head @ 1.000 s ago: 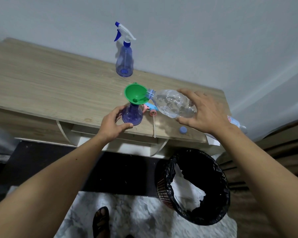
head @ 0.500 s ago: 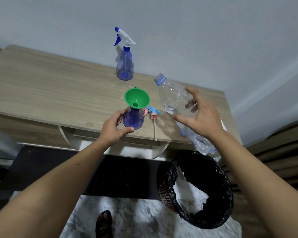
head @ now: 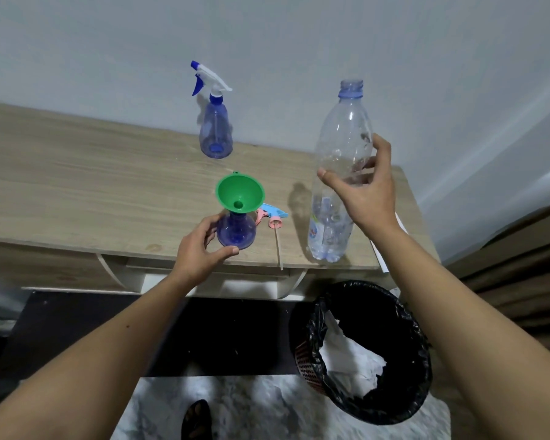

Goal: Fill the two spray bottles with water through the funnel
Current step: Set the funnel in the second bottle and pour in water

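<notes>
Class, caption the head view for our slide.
Left hand steadies a funnel-topped spray bottle while right hand holds the water bottle upright.

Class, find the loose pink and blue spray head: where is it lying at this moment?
In the head view, the spray head lies on the wooden table near its front edge, just right of the funnel-topped spray bottle and left of the upright water bottle.

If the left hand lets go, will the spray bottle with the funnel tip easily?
Probably not easily: the spray bottle has a wide, rounded base on the table. Still, the green funnel sits high in its neck and leans slightly, so a sideways knock may topple it.
</notes>
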A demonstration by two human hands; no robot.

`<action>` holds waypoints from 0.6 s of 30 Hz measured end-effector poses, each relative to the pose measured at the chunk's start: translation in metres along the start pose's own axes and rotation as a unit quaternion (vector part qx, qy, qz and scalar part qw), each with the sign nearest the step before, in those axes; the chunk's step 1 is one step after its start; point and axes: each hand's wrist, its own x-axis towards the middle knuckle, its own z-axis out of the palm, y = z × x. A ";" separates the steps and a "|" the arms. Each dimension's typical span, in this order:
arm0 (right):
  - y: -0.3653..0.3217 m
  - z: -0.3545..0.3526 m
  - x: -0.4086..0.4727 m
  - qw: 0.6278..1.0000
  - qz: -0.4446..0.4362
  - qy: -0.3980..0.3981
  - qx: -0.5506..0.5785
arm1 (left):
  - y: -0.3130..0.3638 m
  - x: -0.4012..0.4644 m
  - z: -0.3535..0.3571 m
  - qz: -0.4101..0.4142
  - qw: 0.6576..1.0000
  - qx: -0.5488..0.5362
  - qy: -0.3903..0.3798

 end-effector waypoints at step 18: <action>0.015 0.061 0.071 0.995 0.038 0.039 0.080 | -0.007 0.005 -0.002 -0.002 1.000 -0.027 0.004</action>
